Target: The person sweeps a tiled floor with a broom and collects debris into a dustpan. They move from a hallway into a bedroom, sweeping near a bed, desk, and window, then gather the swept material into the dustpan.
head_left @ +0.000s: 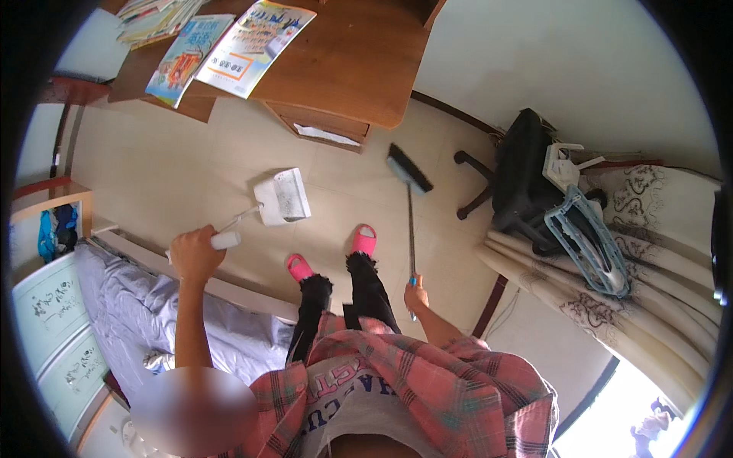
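My left hand (198, 256) is wrapped round the white handle of a dustpan (267, 204). The dustpan's pale pan hangs out over or rests on the tiled floor, left of centre; which of the two I cannot tell. In my right hand (417, 297) is the blue grip of a broom (411, 206), its thin dark pole running away from me. The broom's head, with dark bristles, lies on the floor beyond, near the desk corner. Pan and bristles are apart.
A wooden desk (351, 61) with booklets (256, 47) stands at the far side. On the right are a black swivel chair (523, 175), a blue plastic frame (584, 240) and patterned curtains (527, 263). A bed with a lilac cover (137, 298) lines the left. My feet wear pink slippers (365, 243).
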Demonstrator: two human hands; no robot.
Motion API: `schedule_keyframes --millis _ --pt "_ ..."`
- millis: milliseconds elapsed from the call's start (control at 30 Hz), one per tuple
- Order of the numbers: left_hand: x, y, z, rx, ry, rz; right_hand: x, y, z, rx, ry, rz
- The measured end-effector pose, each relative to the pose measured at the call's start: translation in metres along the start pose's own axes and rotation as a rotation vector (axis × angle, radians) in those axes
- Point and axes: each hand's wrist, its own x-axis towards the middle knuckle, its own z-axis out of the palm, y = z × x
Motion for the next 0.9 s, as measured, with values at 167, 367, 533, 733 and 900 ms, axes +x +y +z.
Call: schedule_keyframes --millis 167,367,533,733,900 --pt "-0.001 -0.005 0.010 -0.043 0.044 0.003 -0.086 0.010 -0.074 0.429 -0.083 0.033" --pt "-0.001 -0.006 0.009 -0.042 0.067 0.031 -0.079 -0.058 -0.084 1.450 -0.201 0.119" --pt "-0.007 -0.010 0.008 -0.041 0.041 0.013 -0.029 -0.106 -0.102 1.643 -0.191 0.189" --pt "-0.003 -0.004 0.003 -0.015 -0.016 0.001 0.097 -0.162 -0.141 1.970 0.085 0.606" --pt "-0.008 -0.003 0.002 0.011 -0.052 -0.046 0.139 -0.243 -0.175 2.799 0.018 0.813"
